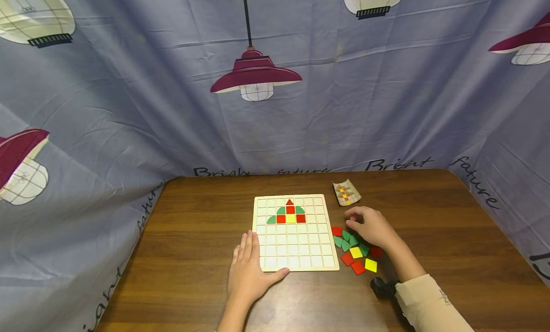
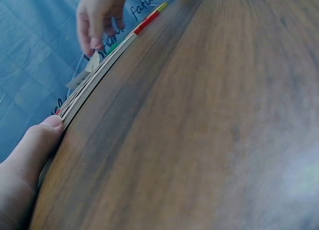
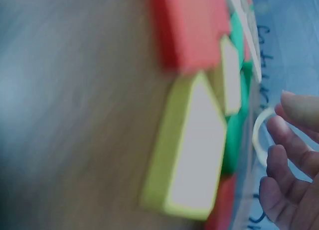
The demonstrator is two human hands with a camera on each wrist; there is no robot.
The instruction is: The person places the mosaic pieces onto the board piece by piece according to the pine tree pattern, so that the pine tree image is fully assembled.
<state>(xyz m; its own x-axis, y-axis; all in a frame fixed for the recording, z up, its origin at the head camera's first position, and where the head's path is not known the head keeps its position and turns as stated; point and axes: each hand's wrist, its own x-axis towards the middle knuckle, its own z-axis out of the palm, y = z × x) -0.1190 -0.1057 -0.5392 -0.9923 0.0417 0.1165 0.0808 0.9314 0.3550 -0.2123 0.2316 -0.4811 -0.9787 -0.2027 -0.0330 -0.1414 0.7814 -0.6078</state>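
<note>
A pale wooden grid board [image 1: 301,250] lies on the table. Near its top sit a red triangle [image 1: 290,202], red squares [image 1: 290,210], a yellow square [image 1: 290,218] and green quarter-round pieces [image 1: 271,220]. My left hand [image 1: 247,274] rests at the board's lower left corner, fingers straight along the left side and thumb on the bottom edge. Right of the board lies a loose pile of green pieces [image 1: 345,245], red squares [image 1: 358,267] and yellow squares [image 1: 371,265]. Above the pile's far side hovers my right hand [image 1: 370,225], fingers loosely bent, with nothing visible between them.
A small, slightly curled pattern card [image 1: 346,192] lies beyond the right hand, beside the board's top right corner. The brown wooden table [image 1: 193,236] meets a grey-blue printed curtain [image 1: 172,93] at the back and sides.
</note>
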